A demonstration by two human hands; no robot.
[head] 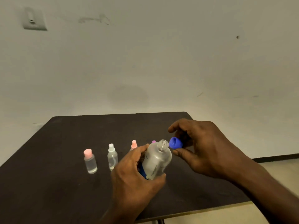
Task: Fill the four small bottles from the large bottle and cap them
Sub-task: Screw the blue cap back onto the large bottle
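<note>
My left hand point(134, 177) grips the large clear bottle point(157, 160) around its body, tilted to the right with its neck uncovered. My right hand point(202, 146) pinches the blue cap point(176, 143) just right of the bottle's mouth, its hollow side facing the bottle. On the dark table point(56, 183) stand small clear bottles: one with a wide pink cap point(90, 160), one with a white cap point(112, 156), and one with a pink cap point(134, 145) partly hidden behind my left hand. A purple cap point(153, 141) peeks out behind the large bottle.
The table's far edge meets a pale wall with a switch plate point(34, 19) at upper left. The table's right and front edges drop to a light floor point(275, 164).
</note>
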